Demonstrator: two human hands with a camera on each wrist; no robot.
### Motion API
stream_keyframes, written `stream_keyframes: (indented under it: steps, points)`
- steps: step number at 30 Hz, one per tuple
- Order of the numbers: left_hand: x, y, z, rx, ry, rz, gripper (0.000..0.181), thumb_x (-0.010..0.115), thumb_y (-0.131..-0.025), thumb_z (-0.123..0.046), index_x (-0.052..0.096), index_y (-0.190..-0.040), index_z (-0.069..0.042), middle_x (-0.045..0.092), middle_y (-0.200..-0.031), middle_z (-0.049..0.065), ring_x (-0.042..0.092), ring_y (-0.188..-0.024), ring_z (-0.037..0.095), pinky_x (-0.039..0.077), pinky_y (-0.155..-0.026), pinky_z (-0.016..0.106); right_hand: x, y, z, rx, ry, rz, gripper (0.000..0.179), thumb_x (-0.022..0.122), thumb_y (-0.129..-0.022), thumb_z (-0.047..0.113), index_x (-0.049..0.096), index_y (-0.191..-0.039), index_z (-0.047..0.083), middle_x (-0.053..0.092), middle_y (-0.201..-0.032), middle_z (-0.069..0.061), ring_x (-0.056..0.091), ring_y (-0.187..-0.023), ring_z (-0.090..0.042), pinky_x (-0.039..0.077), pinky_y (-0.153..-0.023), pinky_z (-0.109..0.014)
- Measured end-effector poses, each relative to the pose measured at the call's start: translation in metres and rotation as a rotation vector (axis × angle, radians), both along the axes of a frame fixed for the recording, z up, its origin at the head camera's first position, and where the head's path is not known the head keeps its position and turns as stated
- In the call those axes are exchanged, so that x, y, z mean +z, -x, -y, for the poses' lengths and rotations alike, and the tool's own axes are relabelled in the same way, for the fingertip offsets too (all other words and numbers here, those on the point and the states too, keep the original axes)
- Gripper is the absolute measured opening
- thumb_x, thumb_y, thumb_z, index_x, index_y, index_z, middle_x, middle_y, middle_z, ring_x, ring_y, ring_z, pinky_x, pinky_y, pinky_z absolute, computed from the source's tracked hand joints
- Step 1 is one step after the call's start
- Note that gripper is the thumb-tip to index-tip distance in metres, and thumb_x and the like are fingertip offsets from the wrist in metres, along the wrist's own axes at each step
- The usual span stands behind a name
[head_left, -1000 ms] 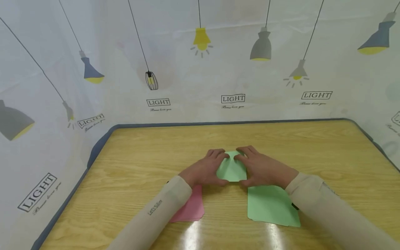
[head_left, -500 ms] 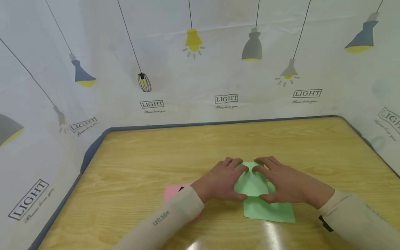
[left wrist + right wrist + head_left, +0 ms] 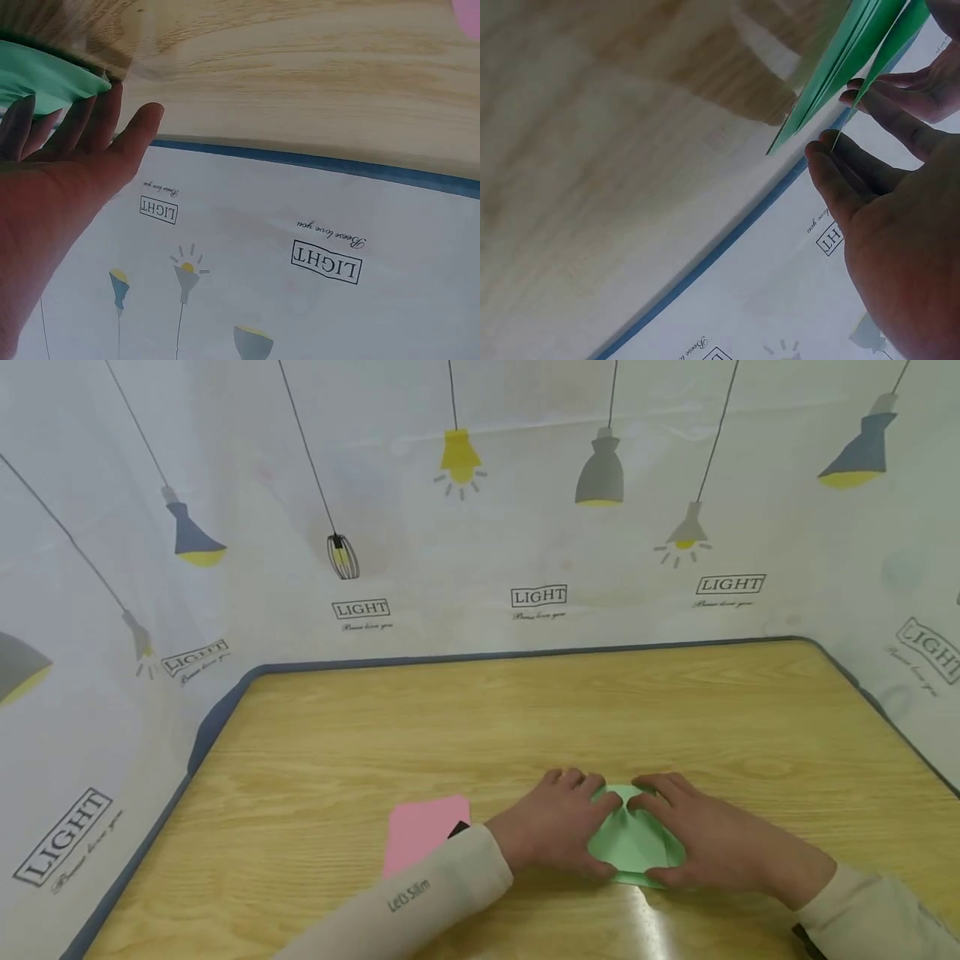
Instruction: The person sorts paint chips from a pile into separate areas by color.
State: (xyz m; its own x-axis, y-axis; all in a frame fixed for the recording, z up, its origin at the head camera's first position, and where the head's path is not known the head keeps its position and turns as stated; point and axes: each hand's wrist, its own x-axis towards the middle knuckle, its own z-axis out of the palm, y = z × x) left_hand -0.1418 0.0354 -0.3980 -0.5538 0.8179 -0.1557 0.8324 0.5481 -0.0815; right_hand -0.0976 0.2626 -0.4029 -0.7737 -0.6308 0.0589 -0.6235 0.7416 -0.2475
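My left hand (image 3: 558, 822) and right hand (image 3: 705, 831) hold a green sheet of paper (image 3: 630, 839) between them by its left and right sides. Fingers lie along its far edge and the thumbs at its near corners. Below it, partly covered, is a stack of several green sheets (image 3: 847, 56), its layered edges showing in the right wrist view. That view has my right hand (image 3: 907, 195) pinching the slightly bent upper sheet. In the left wrist view my left hand (image 3: 75, 161) has its fingertips at the green paper's edge (image 3: 49, 75).
A pink stack of paper (image 3: 420, 835) lies left of the hands, partly covered by my left sleeve (image 3: 420, 893). The wooden table (image 3: 450, 718) has a blue edge strip (image 3: 420, 661) against a white lamp-print curtain (image 3: 450, 552).
Both hands have carried the green sheet towards me and right, from beyond the green stack to over it. The left sleeve has uncovered more of the pink stack. The head view has shifted slightly.
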Motion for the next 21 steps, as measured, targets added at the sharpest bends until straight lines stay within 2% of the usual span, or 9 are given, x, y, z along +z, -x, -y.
stream_keyframes:
  steps: [8, 14, 21]
  points:
    - [-0.0029, -0.0047, -0.0013, -0.033, 0.046, -0.047, 0.073, 0.055, -0.083, -0.073, 0.048, -0.138, -0.026, 0.043, -0.138, -0.001, 0.041, -0.126, 0.017, 0.037, -0.103, 0.035, -0.0055, -0.0064, 0.0019, -0.019, -0.007, 0.008, 0.066, 0.074, -0.08, 0.055, 0.056, -0.127, 0.013, 0.042, -0.14, -0.013, 0.045, -0.123, -0.032, 0.052, -0.084, -0.046]
    - [-0.0062, -0.0052, 0.0001, -0.03, 0.041, -0.029, 0.074, 0.053, -0.084, -0.073, 0.045, -0.142, -0.028, 0.039, -0.142, -0.002, 0.037, -0.13, 0.016, 0.035, -0.105, 0.034, -0.0072, -0.0067, 0.003, -0.012, -0.031, -0.01, 0.067, 0.073, -0.08, 0.057, 0.056, -0.126, 0.012, 0.043, -0.139, -0.014, 0.044, -0.124, -0.034, 0.051, -0.086, -0.049]
    - [-0.0094, -0.0054, 0.0024, -0.037, 0.022, -0.022, 0.074, 0.051, -0.085, -0.074, 0.045, -0.142, -0.029, 0.038, -0.141, -0.003, 0.036, -0.129, 0.015, 0.036, -0.104, 0.033, -0.0056, -0.0065, 0.0025, -0.002, -0.02, 0.002, 0.064, 0.074, -0.081, 0.055, 0.057, -0.125, 0.013, 0.044, -0.137, -0.013, 0.044, -0.123, -0.035, 0.049, -0.088, -0.051]
